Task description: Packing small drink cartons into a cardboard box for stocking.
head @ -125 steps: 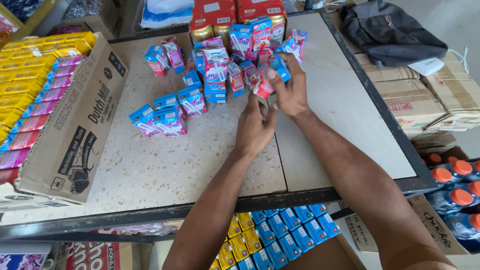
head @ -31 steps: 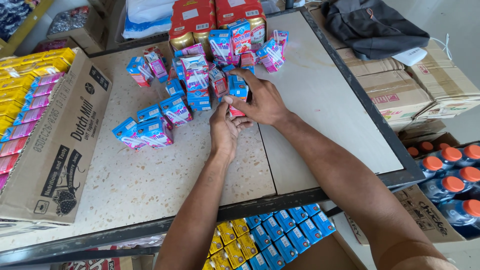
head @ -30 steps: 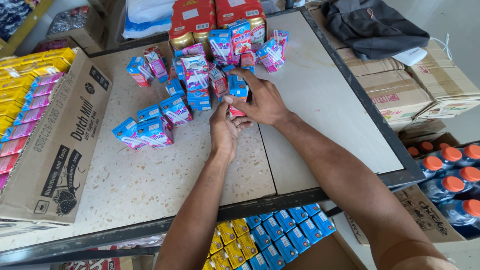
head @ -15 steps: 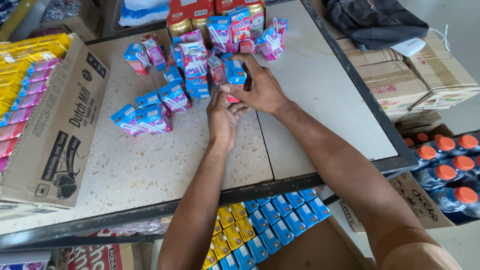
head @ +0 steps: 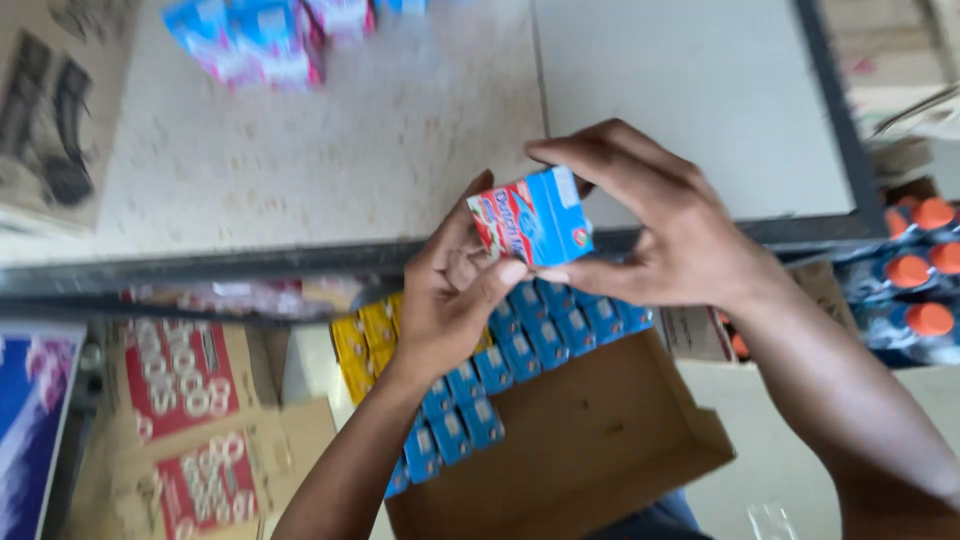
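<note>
Small blue-and-red carton held between both hands, above the open cardboard box.

The carton sits tilted, long axis running roughly left to right and slightly up toward the right. The right hand clamps it from the far side, fingers curled over the top edge, thumb under the lower edge. The left hand supports the red end, thumb pressed on the lower front. It hangs just off the table edge, directly over the rows of blue cartons and yellow cartons packed in the box. More cartons lie well apart on the tabletop. Orange-capped bottles at right.
</note>
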